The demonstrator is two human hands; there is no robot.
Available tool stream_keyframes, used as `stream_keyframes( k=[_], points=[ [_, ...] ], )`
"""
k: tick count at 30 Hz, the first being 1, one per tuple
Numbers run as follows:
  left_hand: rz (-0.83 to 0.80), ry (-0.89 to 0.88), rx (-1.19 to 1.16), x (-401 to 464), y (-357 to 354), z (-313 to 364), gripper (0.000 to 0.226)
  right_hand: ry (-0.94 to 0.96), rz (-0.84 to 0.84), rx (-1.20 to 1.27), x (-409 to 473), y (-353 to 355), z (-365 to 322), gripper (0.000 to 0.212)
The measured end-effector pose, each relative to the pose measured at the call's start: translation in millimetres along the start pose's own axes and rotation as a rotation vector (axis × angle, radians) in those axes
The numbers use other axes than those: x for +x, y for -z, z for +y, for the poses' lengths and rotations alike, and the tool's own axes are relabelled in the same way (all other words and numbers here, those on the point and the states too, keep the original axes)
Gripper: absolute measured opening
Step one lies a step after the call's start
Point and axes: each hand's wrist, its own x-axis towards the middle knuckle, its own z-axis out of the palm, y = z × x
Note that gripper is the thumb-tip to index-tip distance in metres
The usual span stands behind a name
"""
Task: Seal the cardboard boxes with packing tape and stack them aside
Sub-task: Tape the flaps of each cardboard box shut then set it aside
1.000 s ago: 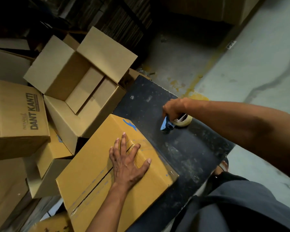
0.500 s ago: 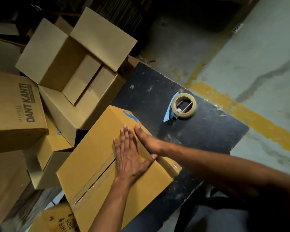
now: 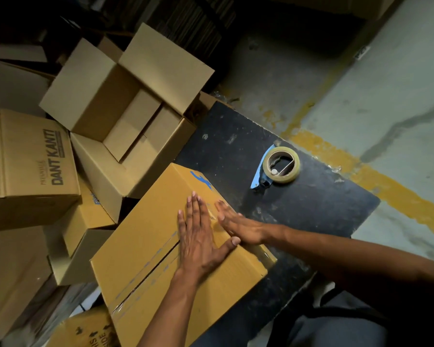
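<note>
Grey concrete floor [image 3: 398,78] with yellow painted stripe [image 3: 386,186], dark scuffed board table [image 3: 311,216]. Closed tan corrugated cardboard box [image 3: 145,256] on table's near-left part, long axis and taped centre seam diagonal, near-left to far-right. Left hand [image 3: 198,241] flat on seam, fingers straight. Right hand [image 3: 238,226] flat just beside it, at box's right edge. Clear tape roll in blue dispenser [image 3: 278,166] lies beyond, apart from both hands.

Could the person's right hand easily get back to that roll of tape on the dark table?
Probably yes. The right hand lies flat on the closed yellow-brown cardboard box, holding nothing. The clear packing tape roll in its blue dispenser lies alone on the black tabletop, with bare surface between.
</note>
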Motion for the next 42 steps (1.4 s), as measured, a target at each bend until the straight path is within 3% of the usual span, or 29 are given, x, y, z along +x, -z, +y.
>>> stream_keyframes(
  k=[2,5,7,9,12,17,23,25,27,30,34,38,42],
  points=[
    [-0.015,0.010,0.007,-2,2,2,0.135,-0.110,-0.053,-0.069,-13,6,15,0.094],
    [-0.018,0.019,0.004,0,3,0,0.134,-0.070,0.226,0.058,-24,13,4,0.113],
    [0.016,-0.004,-0.079,-3,4,0,0.132,0.019,0.496,0.097,-24,12,-14,0.098],
    [0.124,0.015,-0.311,-10,5,-3,0.128,0.128,0.700,0.010,-23,5,-32,0.074],
    [0.386,0.142,-0.658,-36,1,-14,0.114,0.287,0.790,-0.180,-18,-15,-61,0.035],
    [0.634,0.428,-0.953,-113,-12,-76,0.083,0.497,0.604,-0.385,10,-82,-111,0.022],
    [0.848,0.716,-1.338,-225,-60,-190,0.060,0.490,0.363,-0.633,75,-206,-161,0.016],
    [0.904,0.796,-1.508,-251,-81,-223,0.047,0.481,0.304,-0.758,102,-243,-173,0.021],
    [0.937,0.843,-1.653,-266,-105,-250,0.046,0.408,0.226,-0.913,126,-272,-180,0.043],
    [0.957,0.826,-1.883,-266,-135,-276,0.072,0.240,0.119,-1.115,153,-298,-183,0.075],
    [0.849,0.716,-2.178,-254,-146,-291,0.107,0.086,0.077,-1.233,166,-318,-180,0.090],
    [0.702,0.559,-2.325,-240,-140,-289,0.104,0.037,0.062,-1.357,162,-323,-173,0.085],
    [0.553,0.406,-2.193,-229,-152,-272,0.095,0.025,-0.014,-1.399,159,-320,-171,0.072]
  ],
)
